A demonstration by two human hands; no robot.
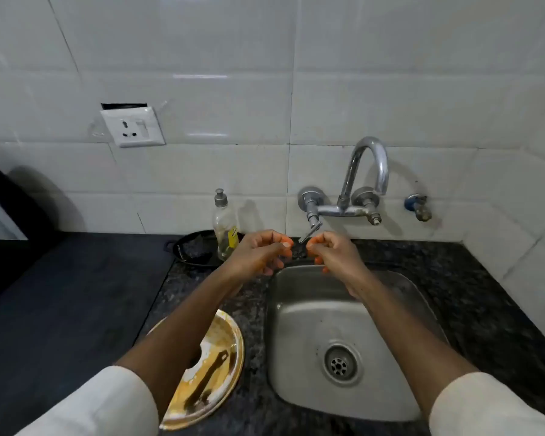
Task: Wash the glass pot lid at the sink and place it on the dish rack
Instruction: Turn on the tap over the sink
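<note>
The glass pot lid (213, 369) lies on the dark counter left of the sink, smeared with yellow-orange residue, its black handle showing; my left forearm hides part of it. The steel sink (299, 325) is empty and looks dry. My left hand (258, 254) and right hand (335, 251) hover side by side above the sink's back edge, fingers loosely curled and holding nothing. Between the fingertips hangs the tap's lever (310, 232), and neither hand grips it. No water runs from the curved spout (379, 165). No dish rack is in view.
A nearly empty soap pump bottle (224, 225) stands behind my left hand, beside a small black pan (195, 248) with a scrubber in it. A wall socket (132, 127) sits on the white tiles. A dark appliance (0, 212) stands at the far left.
</note>
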